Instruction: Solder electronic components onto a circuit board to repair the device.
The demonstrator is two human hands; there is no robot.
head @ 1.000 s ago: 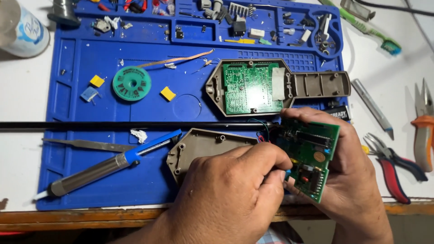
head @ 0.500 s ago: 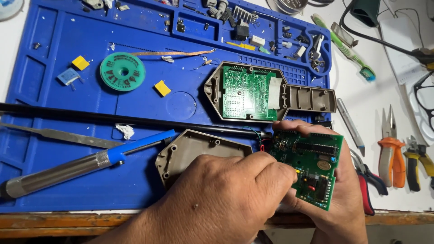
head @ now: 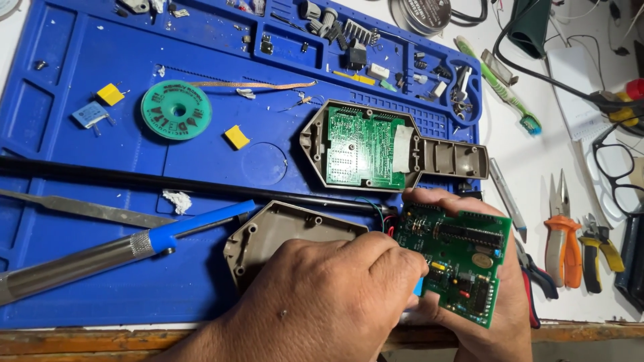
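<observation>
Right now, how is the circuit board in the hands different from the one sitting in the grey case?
The held circuit board is loose, tilted, gripped by the right hand with the left hand touching it. The cased circuit board lies flat, untouched, in the grey case on the blue mat. Both are green.

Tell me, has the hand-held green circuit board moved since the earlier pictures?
No, not noticeably: the circuit board still sits just below the open grey case; only the view shifted.
</observation>
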